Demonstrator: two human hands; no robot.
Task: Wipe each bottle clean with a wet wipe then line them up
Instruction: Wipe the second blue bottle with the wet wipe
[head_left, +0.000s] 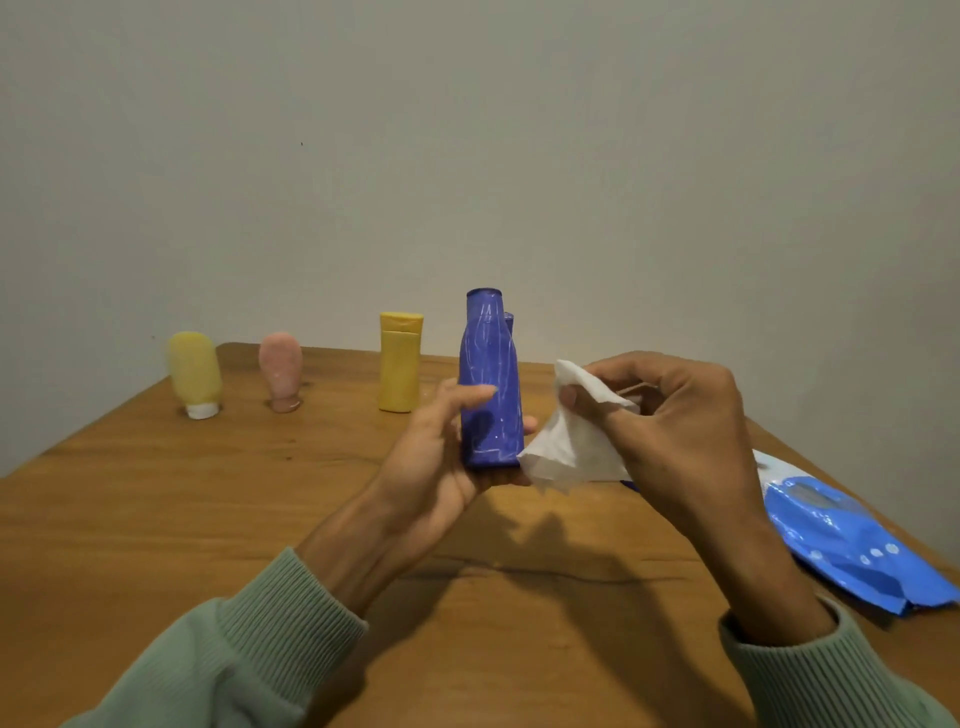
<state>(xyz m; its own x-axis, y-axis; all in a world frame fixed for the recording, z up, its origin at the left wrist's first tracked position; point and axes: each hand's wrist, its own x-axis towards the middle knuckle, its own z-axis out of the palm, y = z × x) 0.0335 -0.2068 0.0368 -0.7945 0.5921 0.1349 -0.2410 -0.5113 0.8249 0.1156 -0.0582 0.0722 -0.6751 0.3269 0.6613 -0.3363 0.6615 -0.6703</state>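
Blue bottle (491, 384) upright in left hand (441, 457); wipe (571, 441) pinched by right hand (680, 415).

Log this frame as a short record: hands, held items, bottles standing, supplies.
left hand: grips blue bottle upright
right hand: pinches wet wipe beside that bottle's base
standing on table: pale yellow bottle, pink bottle, yellow bottle, in a row at the back
partly hidden: second blue bottle behind the held one
supplies: wipe pack lying at right

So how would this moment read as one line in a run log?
left hand: holds blue bottle upright | right hand: pinches wet wipe beside bottle | wipe pack: on table, right
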